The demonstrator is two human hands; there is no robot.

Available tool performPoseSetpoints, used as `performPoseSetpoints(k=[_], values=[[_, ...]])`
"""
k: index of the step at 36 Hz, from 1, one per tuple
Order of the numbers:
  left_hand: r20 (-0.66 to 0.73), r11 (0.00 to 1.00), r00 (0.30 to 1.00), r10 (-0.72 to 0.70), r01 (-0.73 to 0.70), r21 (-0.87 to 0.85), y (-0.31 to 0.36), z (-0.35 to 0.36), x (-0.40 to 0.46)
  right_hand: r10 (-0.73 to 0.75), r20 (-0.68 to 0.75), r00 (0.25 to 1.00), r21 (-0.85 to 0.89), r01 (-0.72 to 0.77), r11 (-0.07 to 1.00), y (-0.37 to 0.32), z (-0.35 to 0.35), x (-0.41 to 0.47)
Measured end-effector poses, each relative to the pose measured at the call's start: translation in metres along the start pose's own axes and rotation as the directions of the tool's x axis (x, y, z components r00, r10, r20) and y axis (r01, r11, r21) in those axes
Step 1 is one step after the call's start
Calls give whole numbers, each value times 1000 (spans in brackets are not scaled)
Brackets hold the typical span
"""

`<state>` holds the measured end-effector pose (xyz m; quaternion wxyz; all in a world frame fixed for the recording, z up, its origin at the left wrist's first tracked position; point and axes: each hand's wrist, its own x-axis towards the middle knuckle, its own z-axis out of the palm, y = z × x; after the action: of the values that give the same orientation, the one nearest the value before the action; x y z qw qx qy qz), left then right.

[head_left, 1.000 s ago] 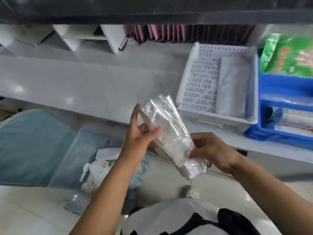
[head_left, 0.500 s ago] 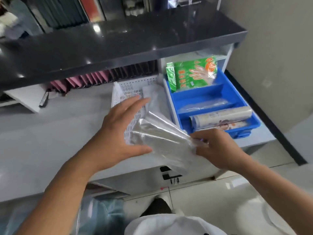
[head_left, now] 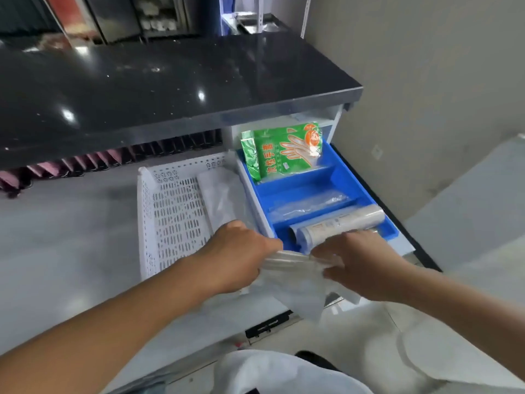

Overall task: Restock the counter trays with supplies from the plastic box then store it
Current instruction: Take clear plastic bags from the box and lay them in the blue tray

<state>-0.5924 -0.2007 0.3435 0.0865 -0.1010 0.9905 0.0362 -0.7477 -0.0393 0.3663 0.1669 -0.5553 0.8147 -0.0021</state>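
**Clear bags held over the bench edge, between two trays**

Both hands out over the near edge of the grey bench [head_left: 71,237]. Left hand [head_left: 235,257] curled, grip closed on one end of a stack of clear plastic bags [head_left: 295,277]; right hand [head_left: 366,265] curled too, grip closed on the other end. Bags stretched flat between the two hands, loose ends hanging down past the bench edge.

Just beyond the left hand: white perforated tray [head_left: 170,220], with a pile of clear bags [head_left: 218,194] lying along its right side. Touching it on the right: blue divided tray [head_left: 349,177]. Green glove packet [head_left: 284,150] standing in the far compartment, clear film [head_left: 309,206] in the middle one, printed roll [head_left: 338,226] in the nearest, just past the right hand. Black countertop [head_left: 170,89] overhanging above.
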Motion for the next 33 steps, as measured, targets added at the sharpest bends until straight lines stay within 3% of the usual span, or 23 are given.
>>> performPoseSetpoints(k=[4,12,23,28,33], values=[[-86,1000,996,4,-4,-6,-12,-12,19,9,5,1000,-109,-8,994,12,-18,19],[-179,986,970,-163,168,15,-25,-44,82,-60,-147,987,-248,22,968,52,-69,72],[-189,895,877,-442,447,-22,-16,12,189,-193,-175,965,-328,128,936,146,-21,185],[-124,829,822,-556,559,-11,-7,40,209,-281,-165,945,-281,228,932,168,11,204],[74,780,780,-622,625,-33,-4,55,216,-320,-20,947,-204,310,929,180,26,216]])
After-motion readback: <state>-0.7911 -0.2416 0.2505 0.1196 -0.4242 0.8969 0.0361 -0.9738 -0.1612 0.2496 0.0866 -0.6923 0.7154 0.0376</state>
